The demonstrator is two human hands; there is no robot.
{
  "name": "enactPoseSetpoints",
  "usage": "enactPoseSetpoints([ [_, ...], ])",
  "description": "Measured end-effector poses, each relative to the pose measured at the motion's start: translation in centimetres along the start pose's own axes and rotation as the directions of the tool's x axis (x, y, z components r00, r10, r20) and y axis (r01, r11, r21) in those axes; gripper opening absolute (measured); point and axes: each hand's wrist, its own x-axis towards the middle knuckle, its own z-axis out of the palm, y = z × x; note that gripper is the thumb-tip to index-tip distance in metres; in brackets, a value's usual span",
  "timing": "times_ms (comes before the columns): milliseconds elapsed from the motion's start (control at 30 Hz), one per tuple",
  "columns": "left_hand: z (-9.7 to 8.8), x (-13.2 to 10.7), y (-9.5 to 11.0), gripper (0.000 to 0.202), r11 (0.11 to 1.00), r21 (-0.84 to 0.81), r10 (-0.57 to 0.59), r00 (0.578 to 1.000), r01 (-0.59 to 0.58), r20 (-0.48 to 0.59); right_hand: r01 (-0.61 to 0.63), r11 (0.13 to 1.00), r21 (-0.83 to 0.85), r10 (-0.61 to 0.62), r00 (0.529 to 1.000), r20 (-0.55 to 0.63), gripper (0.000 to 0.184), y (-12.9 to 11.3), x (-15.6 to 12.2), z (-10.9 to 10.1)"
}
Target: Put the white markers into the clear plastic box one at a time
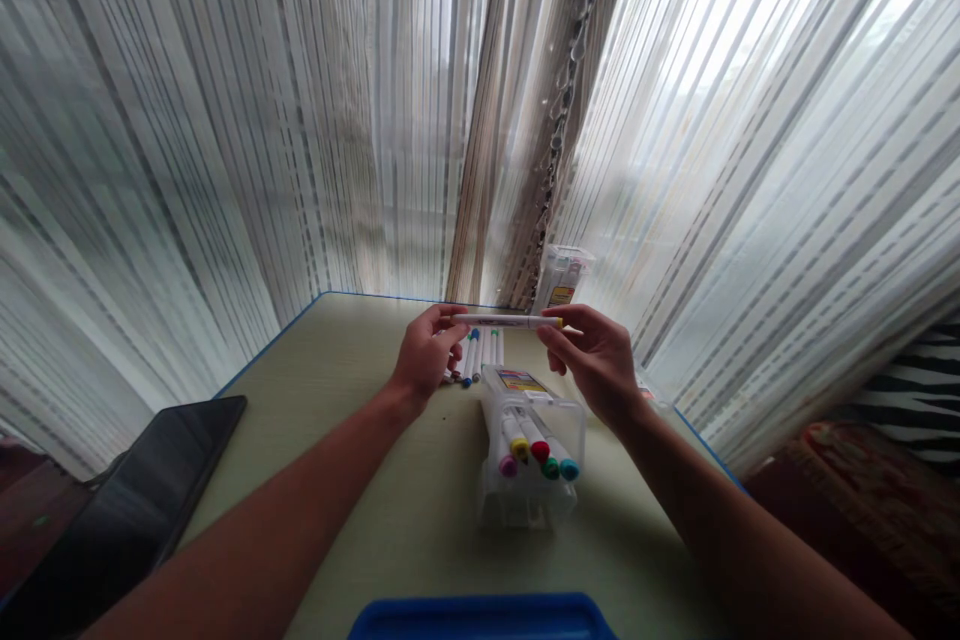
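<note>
A white marker (499,321) with a yellow tip at its right end is held level above the table. My left hand (429,352) pinches one end of it between thumb and fingers. At the yellow end, my right hand (592,352) grips it the same way. Below and between the hands lies a clear plastic case (495,440), its near end open. Several markers (534,450) with yellow, red, pink, green and blue ends show inside it. Behind the case, more white markers (480,355) lie side by side on the table, partly hidden by my left hand.
Another clear case (562,275) stands upright at the table's back edge, by the curtain (375,120). A dark flat screen device (142,500) lies on the left of the pale table (352,510). Nearest me is a blue object's edge (480,610). A patterned cushion (885,490) is at right.
</note>
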Motion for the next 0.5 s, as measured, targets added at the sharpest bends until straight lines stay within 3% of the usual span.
enactPoseSetpoints([
  [500, 0.18, -0.30, 0.36, 0.034, 0.999, 0.034, -0.022, 0.999, 0.021, 0.034, 0.026, 1.000, 0.006, -0.026, 0.999, 0.028, 0.024, -0.38, -0.10, 0.28],
])
